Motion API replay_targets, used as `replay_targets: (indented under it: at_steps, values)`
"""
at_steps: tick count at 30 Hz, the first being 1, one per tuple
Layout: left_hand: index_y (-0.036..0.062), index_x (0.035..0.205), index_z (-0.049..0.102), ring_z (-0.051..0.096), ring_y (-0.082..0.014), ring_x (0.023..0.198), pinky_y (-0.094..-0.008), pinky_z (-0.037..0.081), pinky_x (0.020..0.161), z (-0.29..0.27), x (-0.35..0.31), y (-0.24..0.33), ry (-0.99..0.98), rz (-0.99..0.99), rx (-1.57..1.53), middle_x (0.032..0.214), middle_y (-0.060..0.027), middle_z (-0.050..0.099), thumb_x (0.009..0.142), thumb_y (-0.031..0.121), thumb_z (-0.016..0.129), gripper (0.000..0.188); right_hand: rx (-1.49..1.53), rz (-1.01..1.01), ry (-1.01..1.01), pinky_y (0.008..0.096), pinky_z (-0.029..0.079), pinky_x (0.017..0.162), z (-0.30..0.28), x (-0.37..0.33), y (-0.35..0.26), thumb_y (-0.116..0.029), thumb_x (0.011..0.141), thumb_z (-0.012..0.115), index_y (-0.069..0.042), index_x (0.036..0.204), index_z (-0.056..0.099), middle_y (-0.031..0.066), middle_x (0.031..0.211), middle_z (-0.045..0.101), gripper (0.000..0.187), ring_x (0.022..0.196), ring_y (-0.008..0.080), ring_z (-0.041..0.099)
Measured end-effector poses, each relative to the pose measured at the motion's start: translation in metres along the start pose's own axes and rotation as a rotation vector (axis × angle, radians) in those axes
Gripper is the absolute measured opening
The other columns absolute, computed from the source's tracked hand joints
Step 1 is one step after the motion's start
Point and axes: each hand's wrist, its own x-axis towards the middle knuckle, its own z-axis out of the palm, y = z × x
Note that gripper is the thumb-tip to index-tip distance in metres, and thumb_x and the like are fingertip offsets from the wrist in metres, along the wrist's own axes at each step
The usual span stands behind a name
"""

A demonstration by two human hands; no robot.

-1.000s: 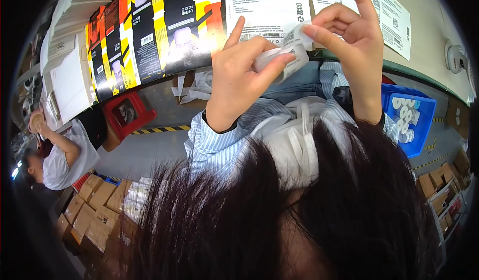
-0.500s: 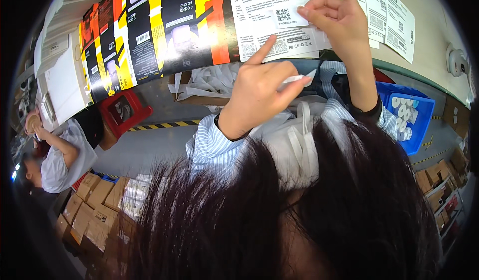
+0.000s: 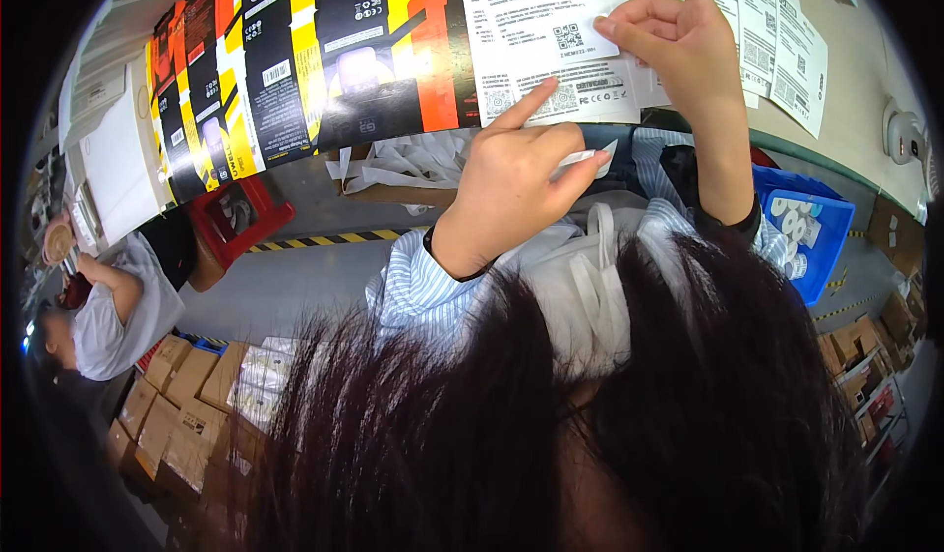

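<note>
White paper makes up the small square label printed with a black pixel code (image 3: 568, 39), which lies over a white rectangular sheet covered in black print (image 3: 497, 36) near the front edge of a long pale worktable (image 3: 855, 56). The right hand (image 3: 683, 51) pinches the label at its right edge between thumb and forefinger, the other fingers lifted and loosely spread. The left hand (image 3: 511, 178) is partly curled, its thumb and bent fingers pressed together on a white strip of paper (image 3: 573, 159); its forefinger stretches out over the sheet's lower part, and I cannot tell whether the tip touches.

To the left of the sheet lie flat glossy cardboard blanks in black, yellow and orange (image 3: 339, 115); more white printed sheets (image 3: 757, 36) overlap to the right. Below the table edge, tangled white paper strips (image 3: 418, 162) fill a brown cardboard box. A blue plastic bin (image 3: 832, 237) holding white rolls (image 3: 791, 220) stands at the right, a red plastic stool (image 3: 267, 230) at the left. Farther left is a co-worker in a white top (image 3: 123, 306), near stacked brown cartons (image 3: 157, 419).
</note>
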Motion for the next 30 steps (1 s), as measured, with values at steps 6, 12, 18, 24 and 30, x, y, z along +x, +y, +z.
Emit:
replay_targets:
  at_steps: [6, 12, 18, 24, 30]
  values:
    - [0.0049, 0.064, 0.055, 0.057, -0.0244, 0.051, -0.0376, 0.042, 0.096, 0.001, 0.001, 0.0, -0.005, 0.009, 0.006, 0.052, -0.0097, 0.056, 0.073, 0.011, 0.068, 0.017, 0.007, -0.027, 0.009, 0.0155, 0.041, 0.052, 0.001, -0.002, 0.0, 0.011, 0.073, 0.064, -0.007, 0.137, 0.031, 0.0033, 0.067, 0.059, 0.074, 0.057, 0.0045, 0.052]
    - [0.0045, 0.065, 0.055, 0.058, -0.0258, 0.053, -0.0378, 0.043, 0.095, 0.0, 0.002, 0.002, -0.002, 0.003, 0.008, 0.053, -0.0095, 0.057, 0.073, 0.01, 0.068, 0.016, -0.091, -0.026, 0.049, 0.0174, 0.042, 0.054, 0.006, -0.004, -0.004, 0.008, 0.072, 0.066, -0.009, 0.137, 0.032, 0.0028, 0.067, 0.058, 0.075, 0.059, 0.0057, 0.053]
    - [0.002, 0.063, 0.055, 0.05, -0.0239, 0.044, -0.0411, 0.039, 0.1, 0.003, 0.001, 0.002, -0.017, -0.034, -0.017, 0.052, -0.0055, 0.053, 0.072, 0.004, 0.068, 0.015, -0.601, 0.062, 0.052, 0.0274, 0.048, 0.06, 0.023, -0.01, -0.012, -0.01, 0.061, 0.079, -0.02, 0.137, 0.035, 0.0083, 0.076, 0.052, 0.089, 0.062, 0.0216, 0.057]
    - [0.0018, 0.063, 0.056, 0.05, -0.0236, 0.043, -0.0422, 0.038, 0.101, -0.001, 0.001, 0.004, -0.04, 0.013, -0.006, 0.051, -0.0056, 0.052, 0.071, 0.004, 0.068, 0.015, -0.91, -0.427, 0.375, 0.0363, 0.048, 0.058, 0.027, -0.008, 0.008, -0.021, 0.067, 0.076, -0.014, 0.128, 0.047, 0.0125, 0.096, 0.05, 0.067, 0.068, 0.0291, 0.058]
    - [0.0039, 0.062, 0.056, 0.053, -0.0218, 0.045, -0.0442, 0.038, 0.1, -0.011, -0.01, 0.015, 0.097, -0.001, -0.015, 0.052, -0.0048, 0.055, 0.072, 0.006, 0.068, 0.016, -0.603, -0.594, 0.286, 0.0355, 0.039, 0.093, 0.016, -0.016, 0.018, -0.002, 0.08, 0.058, -0.005, 0.131, 0.04, 0.0136, 0.117, 0.051, 0.054, 0.102, 0.0243, 0.053]
